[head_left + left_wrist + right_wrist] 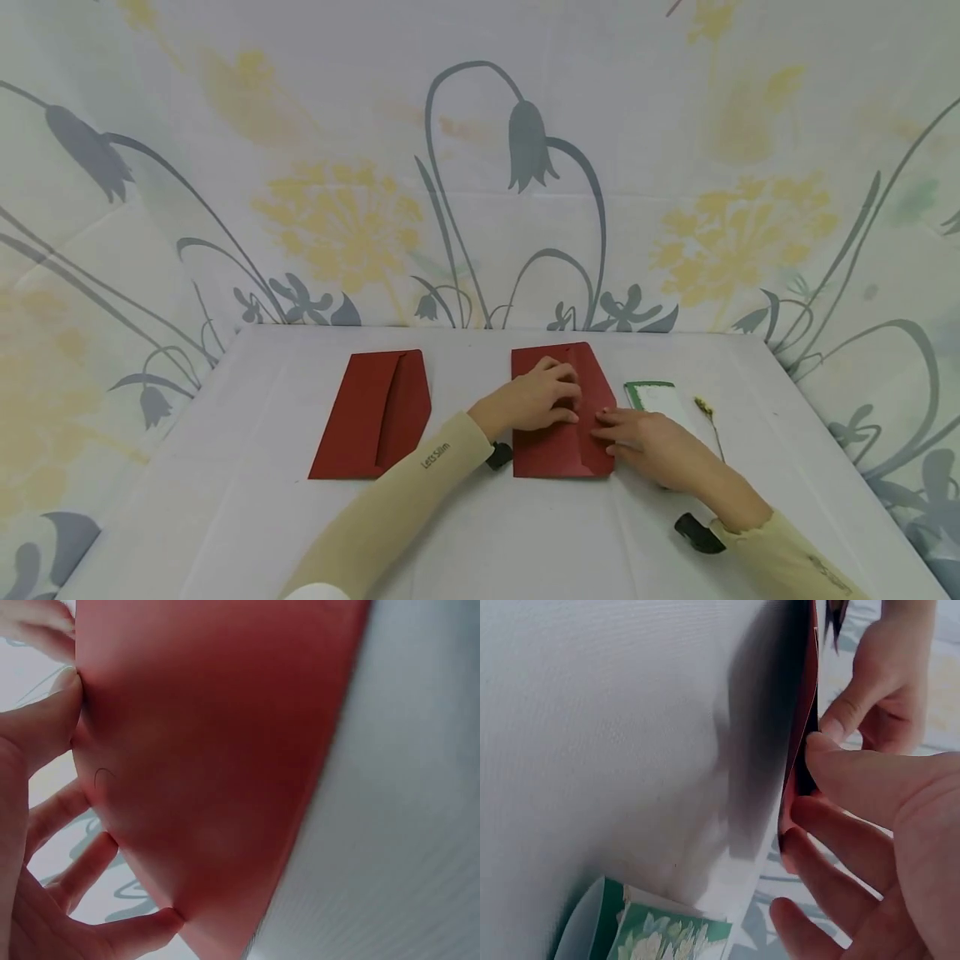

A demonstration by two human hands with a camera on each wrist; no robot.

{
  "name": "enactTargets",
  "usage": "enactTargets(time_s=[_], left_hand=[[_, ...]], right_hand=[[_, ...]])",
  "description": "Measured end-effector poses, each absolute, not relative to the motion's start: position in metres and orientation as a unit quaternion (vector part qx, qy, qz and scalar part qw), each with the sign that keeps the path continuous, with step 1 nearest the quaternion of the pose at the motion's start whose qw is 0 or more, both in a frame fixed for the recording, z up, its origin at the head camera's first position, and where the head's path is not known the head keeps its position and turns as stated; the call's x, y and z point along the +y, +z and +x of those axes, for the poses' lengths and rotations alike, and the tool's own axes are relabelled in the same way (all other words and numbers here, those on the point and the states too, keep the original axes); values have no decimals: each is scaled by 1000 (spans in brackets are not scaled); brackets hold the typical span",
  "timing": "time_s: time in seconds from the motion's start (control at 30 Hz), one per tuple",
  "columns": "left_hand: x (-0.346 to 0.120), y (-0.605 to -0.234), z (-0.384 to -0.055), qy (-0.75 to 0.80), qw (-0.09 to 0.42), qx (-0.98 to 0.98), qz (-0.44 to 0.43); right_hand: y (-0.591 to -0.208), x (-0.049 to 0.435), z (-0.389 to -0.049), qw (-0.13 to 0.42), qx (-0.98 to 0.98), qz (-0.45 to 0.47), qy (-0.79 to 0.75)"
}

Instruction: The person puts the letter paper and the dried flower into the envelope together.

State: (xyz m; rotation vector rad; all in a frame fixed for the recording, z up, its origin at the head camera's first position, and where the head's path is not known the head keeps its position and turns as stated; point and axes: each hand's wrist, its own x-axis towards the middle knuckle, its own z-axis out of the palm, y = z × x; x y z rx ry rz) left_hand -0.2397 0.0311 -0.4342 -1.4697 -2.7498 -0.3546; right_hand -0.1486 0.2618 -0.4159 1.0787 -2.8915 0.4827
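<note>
A red envelope with its flap unfolded to the right lies under both hands on the white table. My left hand is over the pocket's opening edge, thumb and bent fingertips on the paper. In the left wrist view, the red panel bows beneath these fingertips. My right hand holds the flap edge between thumb and fingers. Seen edge-on in the right wrist view, the envelope casts a shadow on the table beside it. The pocket's inside is hidden.
Left of the hands lies a second red envelope, its flap also unfolded. A green-edged white card is partly behind my right hand, near a dried yellow flower stem. A flower-patterned cloth hangs behind the table.
</note>
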Motion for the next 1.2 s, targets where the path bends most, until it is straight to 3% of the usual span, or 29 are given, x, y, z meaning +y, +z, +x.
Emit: enactTargets(time_s=[0.2,0.3,0.4,0.63,1.2], left_hand=[[31,-435,-238,-123,-3,-880,-459],[32,-434,-237,-134,-13,-878,-459],[32,-434,-235,-142,-21,-875,-462],[33,-432,-237,-139,-29,-872,-468],[34,-433,-238,-136,-33,-875,-464]], right_hand=[[-417,274,-149,90,-929,289,214],[-415,284,-148,140,-932,222,249],[-412,298,-145,156,-936,144,282],[-417,324,-142,130,-950,48,279],[-433,333,-147,40,-942,-11,334]])
